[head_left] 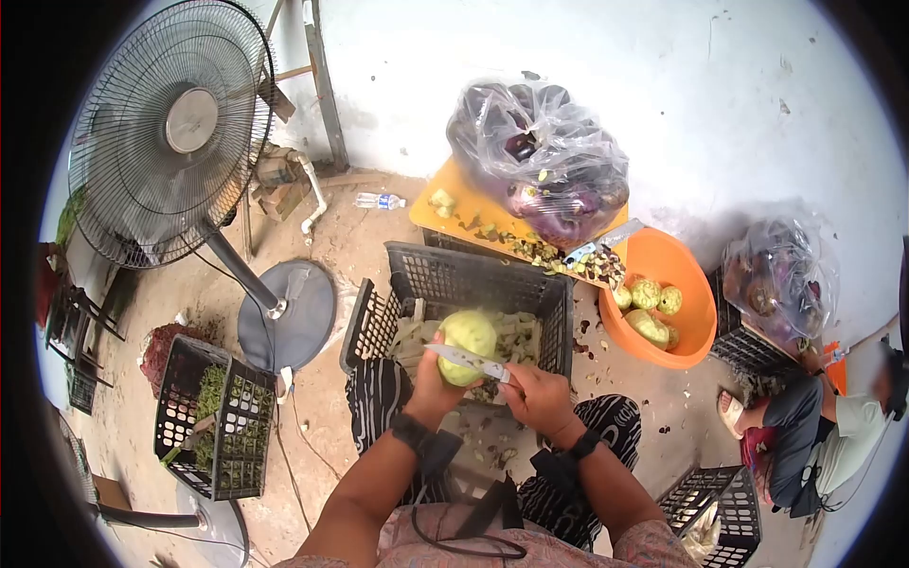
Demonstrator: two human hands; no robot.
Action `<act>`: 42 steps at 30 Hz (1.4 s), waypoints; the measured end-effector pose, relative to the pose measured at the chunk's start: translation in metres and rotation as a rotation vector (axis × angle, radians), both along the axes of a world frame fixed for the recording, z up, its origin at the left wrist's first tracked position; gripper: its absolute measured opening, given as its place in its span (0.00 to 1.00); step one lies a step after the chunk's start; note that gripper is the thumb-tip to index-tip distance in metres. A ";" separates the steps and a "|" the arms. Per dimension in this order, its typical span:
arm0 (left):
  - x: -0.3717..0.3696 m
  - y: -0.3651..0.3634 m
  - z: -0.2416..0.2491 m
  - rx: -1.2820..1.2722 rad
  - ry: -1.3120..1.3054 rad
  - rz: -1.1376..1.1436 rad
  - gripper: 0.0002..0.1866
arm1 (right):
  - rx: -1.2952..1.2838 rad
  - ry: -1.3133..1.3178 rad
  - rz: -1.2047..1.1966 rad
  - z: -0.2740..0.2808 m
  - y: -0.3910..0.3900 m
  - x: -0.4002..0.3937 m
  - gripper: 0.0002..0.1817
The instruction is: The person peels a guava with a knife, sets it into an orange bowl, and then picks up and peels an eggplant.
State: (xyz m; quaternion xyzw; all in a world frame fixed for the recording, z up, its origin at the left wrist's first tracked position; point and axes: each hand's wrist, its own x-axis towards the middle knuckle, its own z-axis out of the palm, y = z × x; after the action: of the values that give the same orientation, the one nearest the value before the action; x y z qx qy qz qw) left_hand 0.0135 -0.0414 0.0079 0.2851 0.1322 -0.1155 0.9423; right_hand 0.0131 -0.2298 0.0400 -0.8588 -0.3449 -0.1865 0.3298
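My left hand point(434, 386) holds a pale green, peeled round vegetable point(470, 343) from its left side, above a black crate point(473, 276). Fingers of my right hand point(542, 398) are wrapped round the handle of a knife point(462, 358), whose blade lies across the front of the vegetable, pointing left. Small dark marks show on the blade. Pale peeled pieces point(517, 333) lie in the crate beneath my hands.
An orange basin point(701, 331) with several peeled vegetables stands right of the crate. Behind it, a yellow board point(437, 216) bears scraps, a cleaver point(606, 240) and a bag of purple vegetables point(559, 151). A fan point(192, 120) stands left; a person point(805, 426) sits right.
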 end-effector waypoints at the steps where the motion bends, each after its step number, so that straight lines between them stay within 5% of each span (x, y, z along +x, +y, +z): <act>1: 0.000 0.000 -0.002 0.001 0.030 0.014 0.28 | -0.013 -0.013 0.006 0.000 0.001 -0.001 0.15; 42: -0.003 0.003 -0.009 0.113 -0.096 0.143 0.24 | -0.005 -0.056 -0.150 -0.002 -0.012 0.002 0.15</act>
State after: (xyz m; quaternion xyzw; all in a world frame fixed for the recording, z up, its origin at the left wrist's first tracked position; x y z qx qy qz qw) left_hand 0.0110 -0.0387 -0.0011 0.3327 0.1133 -0.0265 0.9358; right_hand 0.0151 -0.2419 0.0383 -0.8775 -0.2891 -0.2339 0.3027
